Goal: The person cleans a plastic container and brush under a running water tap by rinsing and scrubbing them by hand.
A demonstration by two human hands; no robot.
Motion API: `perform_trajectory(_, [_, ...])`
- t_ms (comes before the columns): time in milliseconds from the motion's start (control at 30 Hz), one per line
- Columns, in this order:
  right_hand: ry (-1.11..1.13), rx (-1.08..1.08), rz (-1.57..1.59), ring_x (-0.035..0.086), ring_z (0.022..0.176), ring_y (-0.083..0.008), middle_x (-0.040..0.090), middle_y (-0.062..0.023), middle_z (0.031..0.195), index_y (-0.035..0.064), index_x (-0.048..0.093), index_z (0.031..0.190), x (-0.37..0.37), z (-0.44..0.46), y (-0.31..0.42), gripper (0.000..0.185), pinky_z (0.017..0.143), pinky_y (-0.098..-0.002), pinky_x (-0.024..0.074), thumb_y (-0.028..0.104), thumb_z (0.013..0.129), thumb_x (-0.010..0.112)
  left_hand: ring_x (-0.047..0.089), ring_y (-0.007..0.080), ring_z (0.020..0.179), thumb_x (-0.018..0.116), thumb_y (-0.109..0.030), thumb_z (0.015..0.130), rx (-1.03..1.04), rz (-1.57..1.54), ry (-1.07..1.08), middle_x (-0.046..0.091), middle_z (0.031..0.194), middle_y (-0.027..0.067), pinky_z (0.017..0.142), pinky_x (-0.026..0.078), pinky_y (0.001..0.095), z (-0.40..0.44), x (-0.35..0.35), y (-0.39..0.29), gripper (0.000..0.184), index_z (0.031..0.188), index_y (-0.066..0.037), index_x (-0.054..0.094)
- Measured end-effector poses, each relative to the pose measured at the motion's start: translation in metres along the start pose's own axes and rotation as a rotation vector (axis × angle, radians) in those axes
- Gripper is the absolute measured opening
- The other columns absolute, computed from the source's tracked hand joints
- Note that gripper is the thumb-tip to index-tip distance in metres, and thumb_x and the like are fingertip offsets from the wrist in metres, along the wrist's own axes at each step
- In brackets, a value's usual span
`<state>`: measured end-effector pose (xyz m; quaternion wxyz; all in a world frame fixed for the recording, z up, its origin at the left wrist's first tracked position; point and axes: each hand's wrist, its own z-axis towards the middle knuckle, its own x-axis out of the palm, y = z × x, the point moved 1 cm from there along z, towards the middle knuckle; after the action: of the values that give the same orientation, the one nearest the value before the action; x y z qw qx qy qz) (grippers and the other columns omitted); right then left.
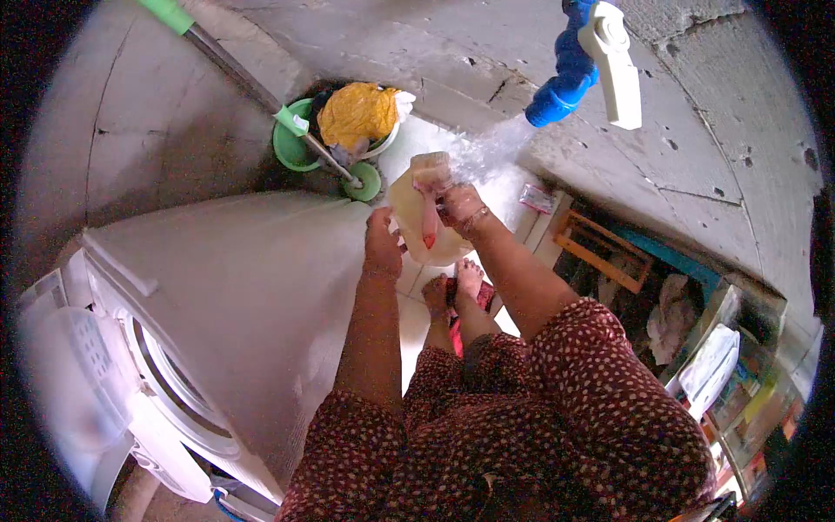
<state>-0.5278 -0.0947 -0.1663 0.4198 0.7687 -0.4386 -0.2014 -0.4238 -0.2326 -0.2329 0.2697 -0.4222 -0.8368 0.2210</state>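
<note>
- One pale container (409, 209) sits between two hands, over the tiled floor (410, 309), just beside water from one blue nozzle (561, 91).
- Left hand (383, 248): fingers curled on the container's left edge.
- Right hand (461, 209): fingers bent at its right side; cannot tell their exact grip.
- Narrow floor room: one washing machine (243, 278) left, wall (696, 174) right.
- One mop (248, 83), two bare feet (470, 278).

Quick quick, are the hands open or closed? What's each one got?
Left hand: holding the edge of the pale container.
Right hand: closed, but exactly what it holds can't be told.
</note>
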Motion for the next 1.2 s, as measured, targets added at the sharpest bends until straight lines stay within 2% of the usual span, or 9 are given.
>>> perform_trajectory(200, [0.1, 0.349, 0.498, 0.059, 0.071, -0.0226, 0.059, -0.0113, 0.087, 0.0018, 0.055, 0.1, 0.024, -0.014, -0.03, 0.028, 0.057, -0.0338, 0.05, 0.022, 0.081, 0.051, 0.05, 0.0258, 0.089, 0.068, -0.048, 0.062, -0.275, -0.141, -0.064, 0.05, 0.102, 0.0123, 0.071, 0.043, 0.0399, 0.002, 0.013, -0.022, 0.081, 0.119, -0.005, 0.03])
perform_trajectory(367, [0.17, -0.1, 0.159, 0.059, 0.076, -0.0253, 0.058, -0.0133, 0.09, 0.0006, 0.054, 0.102, 0.017, 0.036, -0.126, 0.028, 0.064, -0.0343, 0.0497, 0.021, 0.083, 0.048, 0.055, 0.0219, 0.081, 0.071, -0.046, 0.063, -0.202, -0.052, -0.027, 0.055, 0.096, 0.0117, 0.068, 0.046, 0.0336, -0.029, 0.032, -0.032, 0.076, 0.114, -0.001, 0.037])
perform_trajectory(433, [0.07, 0.272, 0.824, 0.058, 0.078, -0.0285, 0.057, -0.0172, 0.092, -0.0012, 0.053, 0.102, 0.017, -0.001, -0.039, 0.026, 0.067, -0.0375, 0.0505, 0.018, 0.085, 0.047, 0.055, 0.0202, 0.08, 0.068, -0.047, 0.066, 0.025, 0.047, 0.045, 0.055, 0.093, 0.0111, 0.067, 0.046, 0.032, -0.036, 0.031, -0.023, 0.064, 0.104, 0.001, 0.047])
perform_trajectory(567, [0.122, 0.427, 0.843, 0.059, 0.071, -0.0299, 0.057, -0.0196, 0.086, -0.0038, 0.051, 0.101, -0.006, 0.002, -0.038, 0.026, 0.068, -0.0439, 0.0522, 0.016, 0.085, 0.047, 0.053, 0.0206, 0.08, 0.065, -0.04, 0.069, 0.018, 0.166, 0.189, 0.053, 0.089, 0.0086, 0.064, 0.046, 0.031, -0.038, 0.023, -0.013, 0.049, 0.097, -0.002, 0.053])
perform_trajectory(633, [0.084, 0.407, 0.168, 0.058, 0.066, -0.024, 0.059, -0.0129, 0.085, 0.0001, 0.052, 0.102, -0.03, -0.002, -0.032, 0.027, 0.058, -0.0362, 0.0505, 0.019, 0.082, 0.051, 0.051, 0.0217, 0.08, 0.063, -0.034, 0.069, 0.291, 0.632, 0.18, 0.05, 0.088, 0.0073, 0.064, 0.046, 0.0315, -0.025, -0.008, 0.01, 0.05, 0.108, -0.005, 0.048])
perform_trajectory(800, [0.707, -0.232, -0.827, 0.057, 0.069, -0.0208, 0.061, -0.011, 0.081, 0.0012, 0.053, 0.1, -0.031, -0.025, -0.021, 0.026, 0.059, -0.0332, 0.0464, 0.017, 0.08, 0.055, 0.048, 0.0204, 0.078, 0.061, -0.027, 0.068, -0.099, 0.051, -0.144, 0.045, 0.091, 0.0076, 0.063, 0.044, 0.0337, -0.03, 0.017, -0.016, 0.063, 0.122, -0.012, 0.031])
perform_trajectory(900, [0.644, 0.057, -0.945, 0.059, 0.074, -0.0232, 0.06, -0.0164, 0.083, 0.0007, 0.052, 0.095, 0.002, -0.037, 0.01, 0.022, 0.066, -0.0336, 0.0468, 0.015, 0.078, 0.055, 0.048, 0.0198, 0.081, 0.06, -0.026, 0.069, 0.122, 0.083, -0.082, 0.045, 0.094, 0.0084, 0.066, 0.044, 0.0334, -0.007, 0.011, -0.001, 0.065, 0.123, -0.011, 0.029])
perform_trajectory(1000, [0.511, -0.325, -0.964, 0.058, 0.073, -0.0234, 0.059, -0.0169, 0.08, -0.0004, 0.052, 0.096, 0.019, -0.003, -0.019, 0.024, 0.065, -0.0341, 0.046, 0.018, 0.08, 0.054, 0.048, 0.0205, 0.088, 0.06, -0.026, 0.07, 0.225, 0.133, -0.051, 0.044, 0.102, 0.0094, 0.072, 0.043, 0.0327, -0.009, 0.031, -0.02, 0.066, 0.124, -0.007, 0.028])
perform_trajectory(1200, [0.659, 0.284, -0.631, 0.059, 0.069, -0.0232, 0.059, -0.0177, 0.077, -0.0002, 0.051, 0.098, 0.017, -0.016, 0.026, 0.027, 0.063, -0.0328, 0.0455, 0.02, 0.08, 0.052, 0.044, 0.0228, 0.1, 0.059, -0.035, 0.072, 0.342, 0.446, -0.126, 0.045, 0.109, 0.0109, 0.086, 0.037, 0.0343, 0.037, -0.011, -0.014, 0.071, 0.127, -0.001, 0.028])
